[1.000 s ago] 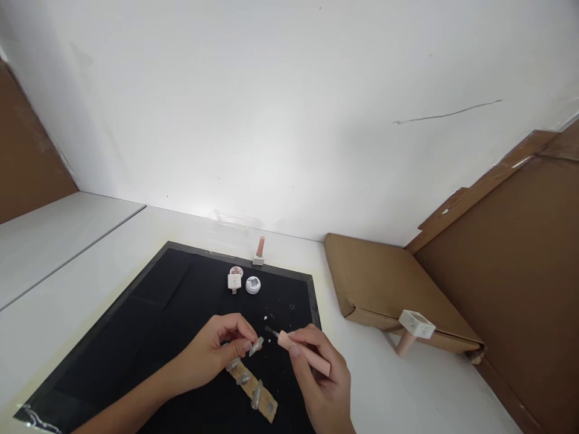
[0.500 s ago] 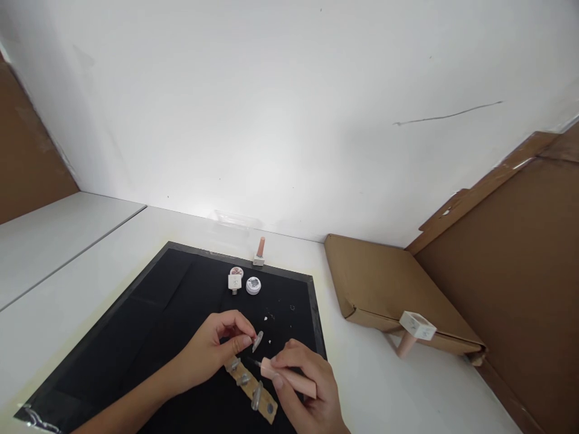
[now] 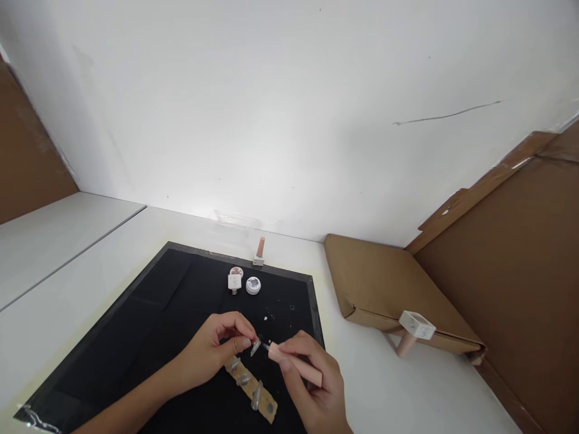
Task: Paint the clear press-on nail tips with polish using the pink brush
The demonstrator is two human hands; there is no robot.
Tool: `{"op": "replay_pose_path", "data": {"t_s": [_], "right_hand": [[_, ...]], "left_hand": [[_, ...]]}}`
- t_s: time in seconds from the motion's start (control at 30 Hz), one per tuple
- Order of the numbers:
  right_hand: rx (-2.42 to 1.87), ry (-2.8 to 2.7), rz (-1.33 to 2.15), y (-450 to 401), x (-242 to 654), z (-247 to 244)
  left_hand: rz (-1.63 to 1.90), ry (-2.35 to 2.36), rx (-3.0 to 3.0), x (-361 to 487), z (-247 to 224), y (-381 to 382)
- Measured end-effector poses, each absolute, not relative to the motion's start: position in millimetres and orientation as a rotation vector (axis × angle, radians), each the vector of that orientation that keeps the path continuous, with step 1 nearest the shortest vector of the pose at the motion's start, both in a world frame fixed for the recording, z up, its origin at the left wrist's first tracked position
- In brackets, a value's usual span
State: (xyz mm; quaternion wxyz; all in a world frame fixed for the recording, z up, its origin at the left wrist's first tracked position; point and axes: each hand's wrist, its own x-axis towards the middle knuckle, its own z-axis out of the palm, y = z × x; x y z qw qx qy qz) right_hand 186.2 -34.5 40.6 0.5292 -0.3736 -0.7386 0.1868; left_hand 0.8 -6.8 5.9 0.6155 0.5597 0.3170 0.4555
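My left hand (image 3: pixel 221 343) pinches a small clear false nail (image 3: pixel 256 347) between thumb and fingertips, above the black mat. In my right hand (image 3: pixel 316 377) is a nail polish brush (image 3: pixel 296 366) with a pink cap handle, its dark tip close to the nail; whether they touch I cannot tell. Below the hands lies a tan strip (image 3: pixel 244 389) bearing several clear nails, with a dark round spot at its near end. An uncapped white polish bottle (image 3: pixel 234 282) lies farther back, beside two small round pots, one (image 3: pixel 253 285) holding silvery bits.
A second polish bottle with pink cap (image 3: pixel 259 253) stands at the mat's far edge. Another (image 3: pixel 416 325) is at right by a flat cardboard box (image 3: pixel 384 277). A clear plastic tray (image 3: pixel 233 220) sits near the white wall. Small white flecks (image 3: pixel 265 318) dot the black mat (image 3: pixel 149 313).
My right hand has shifted slightly right and up, with the brush tip now nearer the false nail. The nail has turned a little in my left hand, which stays in place.
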Motion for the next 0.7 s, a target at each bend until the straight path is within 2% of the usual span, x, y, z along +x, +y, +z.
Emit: {"op": "replay_pose_path", "data": {"t_s": [0.23, 0.7], "right_hand": [[-0.792, -1.842, 0.471, -36.7, 184.3, 41.6], [-0.961, -1.679, 0.41, -32.4, 186.1, 38.2]], "left_hand": [[1.048, 0.741, 1.284, 0.1, 4.6, -5.2], [1.053, 0.734, 1.291, 2.0, 6.4, -5.9]]}}
